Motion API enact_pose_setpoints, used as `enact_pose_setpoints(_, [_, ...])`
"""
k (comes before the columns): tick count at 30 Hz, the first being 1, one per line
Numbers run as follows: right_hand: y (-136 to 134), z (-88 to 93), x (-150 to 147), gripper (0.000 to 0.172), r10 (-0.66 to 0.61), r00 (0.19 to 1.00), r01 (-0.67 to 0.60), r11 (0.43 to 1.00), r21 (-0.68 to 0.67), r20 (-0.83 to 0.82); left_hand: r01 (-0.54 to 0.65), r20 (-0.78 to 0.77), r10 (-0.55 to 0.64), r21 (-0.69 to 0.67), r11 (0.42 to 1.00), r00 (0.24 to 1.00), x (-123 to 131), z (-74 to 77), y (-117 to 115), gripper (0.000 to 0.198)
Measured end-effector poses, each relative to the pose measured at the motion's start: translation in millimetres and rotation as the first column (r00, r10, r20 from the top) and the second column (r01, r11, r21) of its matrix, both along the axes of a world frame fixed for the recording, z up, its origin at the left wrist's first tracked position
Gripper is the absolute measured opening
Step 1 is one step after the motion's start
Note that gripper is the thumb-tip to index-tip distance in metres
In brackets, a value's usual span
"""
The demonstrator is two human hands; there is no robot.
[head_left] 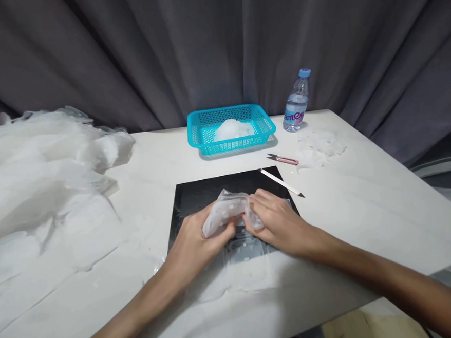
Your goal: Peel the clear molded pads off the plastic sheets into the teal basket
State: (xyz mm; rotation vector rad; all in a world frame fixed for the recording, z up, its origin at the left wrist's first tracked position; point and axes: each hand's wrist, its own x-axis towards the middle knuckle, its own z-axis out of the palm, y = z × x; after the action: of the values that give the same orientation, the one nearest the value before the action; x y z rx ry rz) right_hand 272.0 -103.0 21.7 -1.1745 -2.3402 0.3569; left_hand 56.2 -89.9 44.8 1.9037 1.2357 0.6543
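Note:
Both hands grip a bunched piece of sheer white fabric (pixel 226 210) above a black board (pixel 196 194). My left hand (pixel 199 235) is closed on its left side, with the thumb pressed along the lower edge. Opposite it, my right hand (pixel 277 219) pinches the fabric's right end with curled fingers. Below the hands, a thin see-through sheet with small pale spots (pixel 247 252) lies over the board's front edge and onto the table. Part of the fabric is hidden behind the fingers.
A large heap of white sheer fabric (pixel 44 176) covers the table's left side. At the back stand a blue basket (pixel 231 147) holding white fluffy material (pixel 233 130) and a water bottle (pixel 295 105). Pink thread snips (pixel 284 159), a white pencil (pixel 282 183) and fabric scraps (pixel 322 145) lie to the right.

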Motion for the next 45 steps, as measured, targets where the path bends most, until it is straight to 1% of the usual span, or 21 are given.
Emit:
enact_pose_setpoints(3, [-2, 1.7, 0, 0.012, -0.008, 1.0, 0.008, 1.0, -0.004, 0.006, 0.012, 0.0, -0.012, -0.018, 1.0, 1.0, -2, -1.0, 1, 0.02])
enact_pose_setpoints(7, [-3, 2.7, 1, 0.015, -0.002, 1.0, 0.002, 1.0, -0.005, -0.009, 0.052, 0.041, -0.052, -0.001, 0.999, 0.998, -1, -1.7, -1, 0.023])
enact_pose_setpoints(13, [-4, -3.3, -2, 0.014, -0.06, 0.998, 0.06, 0.99, 0.125, 0.001, 0.003, 0.116, 0.004, -0.066, 0.998, 0.993, 1, -9.5, -2, 0.016])
enact_pose_setpoints(17, [-2, -6.5, -3, 0.013, -0.073, 0.997, 0.072, 0.981, 0.179, 0.003, -0.029, 0.189, 0.053, -0.131, 0.991, 0.981, 5, -10.6, 3, 0.016])
enact_pose_setpoints(19, [2, -6.4, -1, 0.009, -0.105, 0.993, 0.112, 0.981, 0.158, -0.053, -0.041, 0.201, 0.078, -0.185, 0.982, 0.977, 6, -8.5, 5, 0.02])
enact_pose_setpoints(20, [4, -5.5, 0, 0.007, -0.142, 0.985, 0.155, 0.98, 0.127, -0.1, -0.044, 0.197, 0.087, -0.21, 0.977, 0.977, 5, -7.0, 5, 0.022])
enact_pose_setpoints(22, [8, -1.8, 4, 0.008, -0.231, 0.95, 0.242, 0.97, 0.025, -0.211, -0.051, 0.193, 0.102, -0.254, 0.966, 0.976, 4, -3.7, 6, 0.028])
enact_pose_setpoints(23, [10, 1.0, 6, 0.009, -0.25, 0.933, 0.249, 0.968, -0.037, -0.257, -0.042, 0.197, 0.1, -0.278, 0.96, 0.975, 2, -2.1, 6, 0.03])
enact_pose_setpoints(24, [11, 4.1, 8, 0.009, -0.24, 0.927, 0.221, 0.971, -0.095, -0.289, -0.018, 0.202, 0.083, -0.305, 0.952, 0.976, 0, -0.5, 7, 0.031])
enact_pose_setpoints(25, [12, 7.4, 9, 0.009, -0.199, 0.93, 0.162, 0.976, -0.144, -0.309, 0.018, 0.201, 0.052, -0.333, 0.943, 0.978, -1, 0.9, 7, 0.032])
enact_pose_setpoints(27, [12, 13.7, 10, 0.008, -0.077, 0.938, 0.008, 0.98, -0.201, -0.337, 0.08, 0.17, -0.017, -0.37, 0.926, 0.985, -5, 3.6, 8, 0.036])
enact_pose_setpoints(28, [12, 16.3, 11, 0.008, -0.028, 0.934, -0.053, 0.975, -0.216, -0.355, 0.09, 0.146, -0.037, -0.374, 0.923, 0.989, -6, 4.8, 9, 0.037])
enact_pose_setpoints(30, [12, 20.4, 13, 0.009, 0.015, 0.914, -0.126, 0.96, -0.25, -0.405, 0.064, 0.112, -0.025, -0.356, 0.932, 0.993, -7, 6.8, 10, 0.038])
enact_pose_setpoints(32, [12, 22.7, 16, 0.01, 0.018, 0.898, -0.162, 0.942, -0.293, -0.44, 0.043, 0.113, -0.005, -0.333, 0.942, 0.994, -8, 8.3, 12, 0.038])
enact_pose_setpoints(34, [12, 23.2, 19, 0.013, 0.031, 0.894, -0.188, 0.932, -0.311, -0.448, 0.051, 0.113, -0.016, -0.318, 0.947, 0.994, -11, 9.7, 14, 0.04])
enact_pose_setpoints(36, [12, 22.4, 21, 0.016, 0.06, 0.9, -0.2, 0.937, -0.287, -0.432, 0.08, 0.085, -0.056, -0.324, 0.943, 0.995, -15, 12.2, 17, 0.041])
enact_pose_setpoints(39, [12, 21.0, 19, 0.022, 0.109, 0.911, -0.217, 0.947, -0.236, -0.399, 0.153, 0.019, -0.156, -0.326, 0.933, 0.988, -23, 20.5, 22, 0.043])
enact_pose_setpoints(40, [11, 21.0, 18, 0.021, 0.119, 0.911, -0.223, 0.948, -0.228, -0.395, 0.188, 0.002, -0.196, -0.295, 0.937, 0.981, -25, 24.5, 23, 0.042])
enact_pose_setpoints(43, [10, 22.5, 16, 0.013, 0.114, 0.899, -0.224, 0.949, -0.22, -0.424, 0.291, -0.059, -0.3, -0.13, 0.948, 0.952, -26, 37.3, 28, 0.039])
enact_pose_setpoints(45, [9, 23.6, 15, 0.012, 0.1, 0.887, -0.22, 0.95, -0.223, -0.45, 0.332, -0.161, -0.33, -0.016, 0.943, 0.93, -22, 43.7, 30, 0.037])
